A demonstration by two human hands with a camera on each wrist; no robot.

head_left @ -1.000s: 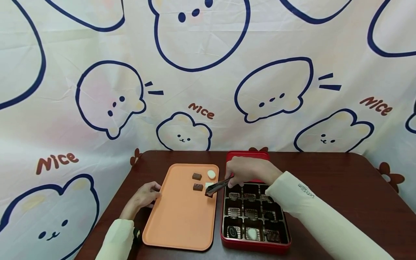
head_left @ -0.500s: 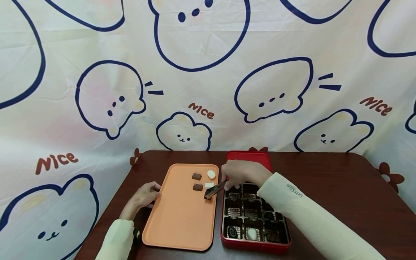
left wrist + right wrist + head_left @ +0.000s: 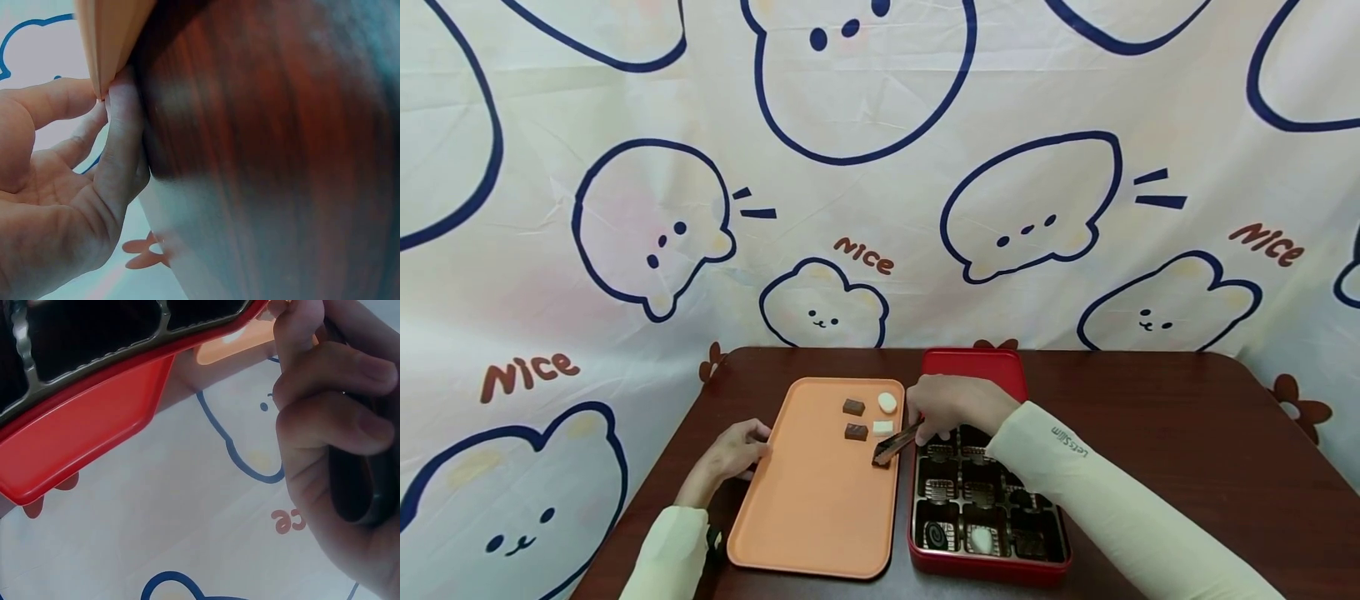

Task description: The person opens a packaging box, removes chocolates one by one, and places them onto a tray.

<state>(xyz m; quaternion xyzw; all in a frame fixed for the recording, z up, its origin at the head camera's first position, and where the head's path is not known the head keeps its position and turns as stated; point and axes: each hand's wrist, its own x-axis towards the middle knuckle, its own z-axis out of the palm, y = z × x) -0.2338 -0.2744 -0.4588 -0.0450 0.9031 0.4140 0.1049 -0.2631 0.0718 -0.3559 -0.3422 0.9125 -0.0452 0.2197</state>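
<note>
My left hand pinches the left rim of the orange tray between thumb and fingers; the left wrist view shows the tray edge between them. In my right hand is a pair of dark tongs, the fingers curled round it. Its tips are at a dark brown chocolate near the tray's right side. Just beyond lie a white square chocolate and a white oval one. Two brown rectangular chocolates, the nearer and the farther, sit to their left.
Right of the tray stands a red tin with a black divided insert. Its front compartments hold a dark swirled piece and a white one. A red lid lies behind it on the brown table.
My right hand and the tongs have moved slightly left and toward me, bringing the dark chocolate down to a spot in front of the white square one. My left hand stays put.
</note>
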